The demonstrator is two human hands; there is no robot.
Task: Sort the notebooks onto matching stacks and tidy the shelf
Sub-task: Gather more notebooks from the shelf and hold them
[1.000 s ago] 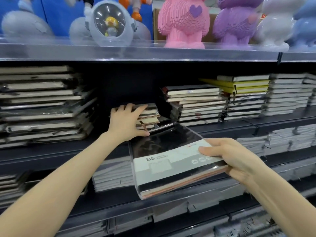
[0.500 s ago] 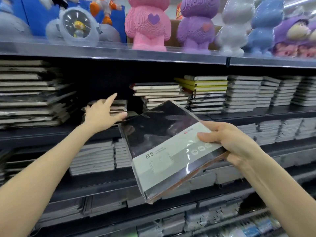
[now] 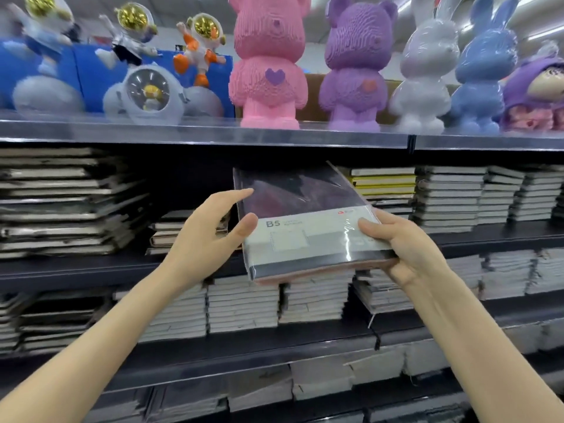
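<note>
Right hand (image 3: 406,251) gripped the wrapped B5 notebook (image 3: 305,221) at its near right corner; left hand (image 3: 207,236) lay straight-fingered along its left edge, thumb on the cover. It hung tilted before the stacks on the shelf (image 3: 91,270).

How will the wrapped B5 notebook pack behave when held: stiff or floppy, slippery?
Probably stiff: the B5 notebook pack lies flat without sagging, though gripped only near its front end. Its glossy wrap shows glare, so it is likely slippery.

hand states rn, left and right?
Left hand: open, thumb and straight fingers touching the left edge of the B5 notebook.
Right hand: holding the B5 notebook, thumb on top, fingers underneath.
</note>
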